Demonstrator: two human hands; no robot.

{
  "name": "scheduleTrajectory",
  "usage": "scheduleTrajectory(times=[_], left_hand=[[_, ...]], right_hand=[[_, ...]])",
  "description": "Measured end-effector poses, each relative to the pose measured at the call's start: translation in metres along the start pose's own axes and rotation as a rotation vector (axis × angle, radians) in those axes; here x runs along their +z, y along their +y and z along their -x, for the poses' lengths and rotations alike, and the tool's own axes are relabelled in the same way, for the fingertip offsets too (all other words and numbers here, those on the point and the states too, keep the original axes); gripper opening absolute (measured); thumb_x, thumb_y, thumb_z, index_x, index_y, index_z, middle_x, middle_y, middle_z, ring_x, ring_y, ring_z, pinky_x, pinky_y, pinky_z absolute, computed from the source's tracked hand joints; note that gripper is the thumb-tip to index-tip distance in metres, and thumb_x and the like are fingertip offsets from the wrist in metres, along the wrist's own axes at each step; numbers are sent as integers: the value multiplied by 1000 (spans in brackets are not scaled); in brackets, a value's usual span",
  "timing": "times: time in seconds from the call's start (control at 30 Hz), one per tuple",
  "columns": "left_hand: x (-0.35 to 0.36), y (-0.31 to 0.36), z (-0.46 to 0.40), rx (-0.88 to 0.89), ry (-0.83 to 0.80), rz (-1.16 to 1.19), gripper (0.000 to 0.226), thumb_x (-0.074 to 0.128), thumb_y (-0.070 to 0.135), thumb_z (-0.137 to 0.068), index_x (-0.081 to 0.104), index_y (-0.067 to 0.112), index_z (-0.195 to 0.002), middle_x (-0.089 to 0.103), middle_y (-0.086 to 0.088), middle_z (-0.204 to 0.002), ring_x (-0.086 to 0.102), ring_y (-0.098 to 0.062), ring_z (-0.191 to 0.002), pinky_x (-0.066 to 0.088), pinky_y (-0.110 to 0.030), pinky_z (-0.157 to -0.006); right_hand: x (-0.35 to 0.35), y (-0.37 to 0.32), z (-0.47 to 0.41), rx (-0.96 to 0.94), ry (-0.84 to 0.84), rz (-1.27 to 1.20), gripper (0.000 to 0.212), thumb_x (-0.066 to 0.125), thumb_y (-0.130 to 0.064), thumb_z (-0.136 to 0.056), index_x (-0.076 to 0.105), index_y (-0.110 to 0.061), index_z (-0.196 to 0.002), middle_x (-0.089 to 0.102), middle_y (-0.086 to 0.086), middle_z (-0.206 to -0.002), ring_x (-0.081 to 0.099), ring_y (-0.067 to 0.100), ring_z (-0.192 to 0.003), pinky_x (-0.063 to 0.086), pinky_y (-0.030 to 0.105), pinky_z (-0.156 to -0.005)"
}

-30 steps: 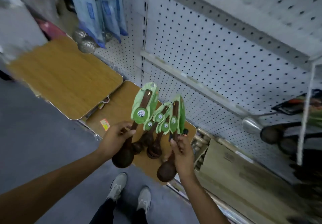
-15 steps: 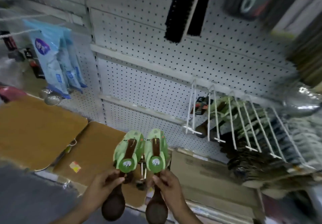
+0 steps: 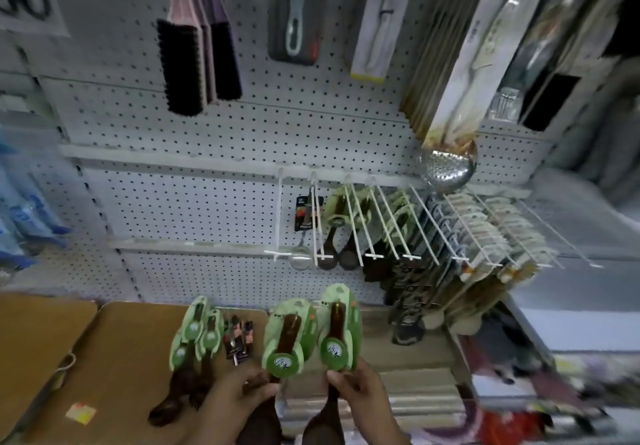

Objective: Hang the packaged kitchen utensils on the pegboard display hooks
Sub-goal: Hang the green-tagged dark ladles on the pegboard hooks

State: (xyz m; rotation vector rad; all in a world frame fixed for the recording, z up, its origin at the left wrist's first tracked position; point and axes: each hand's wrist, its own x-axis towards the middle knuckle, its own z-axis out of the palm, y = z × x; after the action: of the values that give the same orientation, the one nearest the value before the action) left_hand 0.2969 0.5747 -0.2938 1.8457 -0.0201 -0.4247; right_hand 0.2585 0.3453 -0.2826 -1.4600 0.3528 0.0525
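Observation:
My left hand (image 3: 239,391) grips a dark wooden spoon on a green card (image 3: 287,337) by its neck. My right hand (image 3: 360,389) grips a second green-carded wooden spoon (image 3: 339,333) the same way, beside the first. Both cards stand upright below the white pegboard (image 3: 194,202). More green-carded spoons (image 3: 197,337) and small dark packets (image 3: 239,337) lie on the brown table (image 3: 131,358) to the left. A row of white display hooks (image 3: 349,222) juts from the pegboard above; the leftmost hook (image 3: 278,219) is bare, and carded spoons (image 3: 337,216) hang on the hooks beside it.
Brushes (image 3: 194,60) and boxed utensils (image 3: 467,63) hang higher up. A metal skimmer (image 3: 446,167) hangs at the right. Full hooks of packaged utensils (image 3: 491,236) crowd the right side. Blue packets (image 3: 24,216) hang at far left. Another brown table (image 3: 38,347) stands left.
The view has tilted upward, bringing the hooks and upper goods closer. Both hands have drifted right with their spoons. Spare spoons now show lying on the table.

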Motion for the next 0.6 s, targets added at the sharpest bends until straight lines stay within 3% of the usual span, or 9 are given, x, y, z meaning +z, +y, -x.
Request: scheduleTrajectory(times=[0.07, 0.13, 0.2, 0.3, 0.37, 0.43, 0.5, 0.53, 0.6], left_hand=[[15, 8, -1, -12, 8, -6, 14, 83, 6, -77, 80, 13, -88, 77, 11, -89, 72, -14, -95, 50, -17, -85], [32, 18, -6, 18, -4, -37, 9, 84, 10, -77, 81, 12, -85, 73, 29, -85, 69, 6, -89, 50, -21, -94], [47, 32, -12, 44, -28, -81, 3, 82, 9, -79, 81, 11, -81, 61, 49, -74, 59, 25, -81, 47, -6, -87], [70, 44, -25, 39, 9, -111, 34, 82, 12, -79, 76, 40, -62, 70, 30, -71, 64, 16, -73, 48, -12, -75], [83, 46, -32, 54, 28, -117, 48, 80, 11, -82, 67, 46, -51, 68, 18, -58, 60, 11, -60, 44, -14, -63], [95, 46, -41, 53, 24, -144, 48, 79, 11, -83, 63, 43, -50, 60, 14, -51, 52, 10, -55, 39, -17, -59], [104, 47, -45, 64, 38, -175, 33, 82, 19, -81, 65, 32, -56, 57, 13, -52, 51, 8, -57, 38, -19, -60], [108, 49, -46, 52, 44, -178, 24, 83, 29, -78, 66, 27, -61, 60, 12, -55, 53, 7, -59, 40, -20, -61], [114, 44, -50, 27, 65, -202, 29, 80, 44, -70, 69, 17, -67, 69, 6, -64, 61, 3, -65, 45, -21, -67]], right_hand=[[-17, -6, -2, -14, -10, 5, 40, 75, -7, -65, 68, -1, -104, 75, 16, -84, 67, 19, -74, 57, 28, -70], [-34, -8, -8, -14, -16, 5, 42, 76, -6, -64, 67, -1, -104, 75, 15, -84, 70, 19, -75, 57, 27, -68], [-51, -9, -17, -10, -22, 26, 43, 76, -8, -63, 65, -4, -104, 76, 15, -86, 72, 19, -79, 57, 33, -72], [-76, -11, -31, -28, -41, 44, 45, 75, -8, -65, 63, -2, -108, 75, 19, -86, 72, 25, -80, 57, 42, -80], [-90, -14, -38, -39, -53, 6, 45, 74, -6, -66, 61, 4, -108, 74, 22, -82, 71, 28, -76, 58, 41, -75], [-102, -18, -44, -55, -59, -38, 45, 73, -6, -66, 59, 9, -106, 72, 24, -78, 69, 27, -70, 57, 36, -69], [-113, -18, -50, -67, -59, -93, 49, 77, -9, -64, 58, 11, -105, 70, 26, -76, 67, 27, -68, 55, 34, -66], [-117, -19, -53, -68, -61, -110, 54, 80, -13, -61, 58, 12, -104, 70, 27, -76, 67, 28, -68, 55, 35, -66], [-125, -19, -59, -68, -73, -122, 60, 83, -21, -56, 59, 11, -102, 69, 27, -76, 66, 30, -69, 54, 36, -66]])
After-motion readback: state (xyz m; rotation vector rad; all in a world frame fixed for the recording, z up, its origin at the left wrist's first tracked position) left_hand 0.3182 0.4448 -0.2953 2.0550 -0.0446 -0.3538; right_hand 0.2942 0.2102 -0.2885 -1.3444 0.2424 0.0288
